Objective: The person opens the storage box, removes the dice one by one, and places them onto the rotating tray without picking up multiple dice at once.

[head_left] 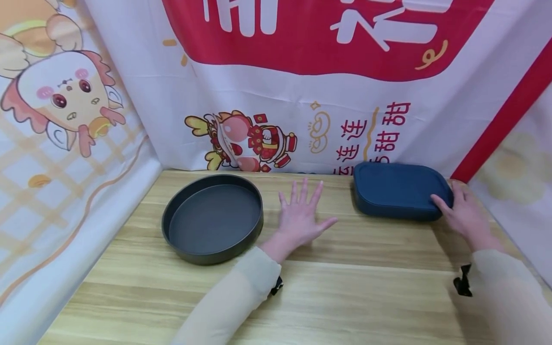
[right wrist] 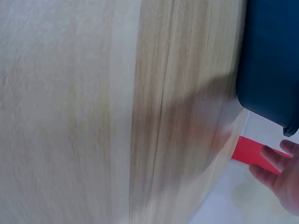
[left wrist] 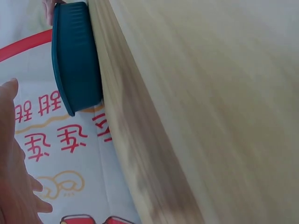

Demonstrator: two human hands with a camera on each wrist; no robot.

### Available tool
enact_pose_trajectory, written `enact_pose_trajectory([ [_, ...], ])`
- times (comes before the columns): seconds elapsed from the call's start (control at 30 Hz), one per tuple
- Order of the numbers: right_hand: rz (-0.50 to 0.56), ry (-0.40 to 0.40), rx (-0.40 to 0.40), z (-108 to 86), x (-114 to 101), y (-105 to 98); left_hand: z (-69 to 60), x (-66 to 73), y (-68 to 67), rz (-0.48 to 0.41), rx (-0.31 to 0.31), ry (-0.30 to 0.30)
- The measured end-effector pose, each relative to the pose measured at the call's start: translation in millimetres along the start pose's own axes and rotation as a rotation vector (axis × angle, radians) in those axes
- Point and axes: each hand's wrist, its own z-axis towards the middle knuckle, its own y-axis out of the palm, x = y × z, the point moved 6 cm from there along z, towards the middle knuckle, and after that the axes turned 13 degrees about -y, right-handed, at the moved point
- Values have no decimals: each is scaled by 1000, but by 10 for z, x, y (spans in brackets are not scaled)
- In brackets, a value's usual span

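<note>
A dark blue lunch box with rounded corners and a lid-like top is at the back right of the table; its side shows teal in the left wrist view. My right hand is at its right end, thumb over the top edge; in the right wrist view the fingers of that hand are spread loosely beside the box's corner. Between the box and a round black pan, my left hand is held over the table with fingers spread, holding nothing. The pan has a low wall and a bare inside.
The wooden table ends at a printed white and red cloth hanging behind it. Another printed cloth hangs along the left side, and pale cloth borders the right. Both box and pan stand near the back edge.
</note>
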Motion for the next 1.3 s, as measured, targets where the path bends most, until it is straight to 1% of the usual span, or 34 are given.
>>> enact_pose_trajectory([
  [0.13,85,15,-16,40,10,49,47,119,34,-78,-18,4],
  [0.27,140,7,9,59,39,64,142,287,86,-165,-49,-2],
  [0.37,153,11,24,58,64,54,243,411,135,-228,-79,-21],
  [0.47,159,19,26,61,71,47,339,507,195,-257,-111,-56],
  [0.6,167,30,26,62,60,39,417,615,277,-317,-145,-91],
  [0.77,169,38,30,60,55,31,460,757,358,-481,-190,-104],
  [0.9,170,36,38,74,39,30,494,817,393,-602,-221,-126],
  [1.07,159,38,35,73,51,31,530,861,425,-720,-254,-141],
  [1.17,156,51,33,63,73,37,541,897,462,-769,-282,-139],
  [1.3,157,63,46,48,85,39,549,956,508,-799,-312,-117],
])
